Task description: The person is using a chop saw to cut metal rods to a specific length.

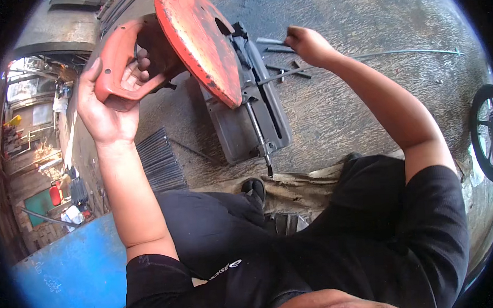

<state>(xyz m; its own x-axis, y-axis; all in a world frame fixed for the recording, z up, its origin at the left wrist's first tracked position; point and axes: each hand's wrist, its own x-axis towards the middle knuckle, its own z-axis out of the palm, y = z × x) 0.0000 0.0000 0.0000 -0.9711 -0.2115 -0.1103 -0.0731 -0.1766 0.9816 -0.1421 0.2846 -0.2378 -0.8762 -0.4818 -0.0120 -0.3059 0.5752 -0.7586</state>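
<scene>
A cut-off saw with a worn red blade guard [197, 43] and a dark metal base [231, 130] stands on the floor in front of me. My left hand [109, 99] is wrapped around its orange-red handle [113, 63], left of the guard. My right hand [310, 45] is closed, beyond the saw's right side; what its fingers hold, if anything, is hidden. Near its fingertips is the end of a short metal piece [270, 41]. A long thin metal rod [401, 52] runs from the saw's clamp, passes by my right wrist and reaches far to the right.
Several short cut pieces [295, 72] lie on the floor right of the saw. A bundle of dark rods [161, 160] rests left of its base. A blue metal panel [75, 269] is at lower left. A black wheel [483, 132] stands at the right edge. Brown cloth [298, 193] lies near my feet.
</scene>
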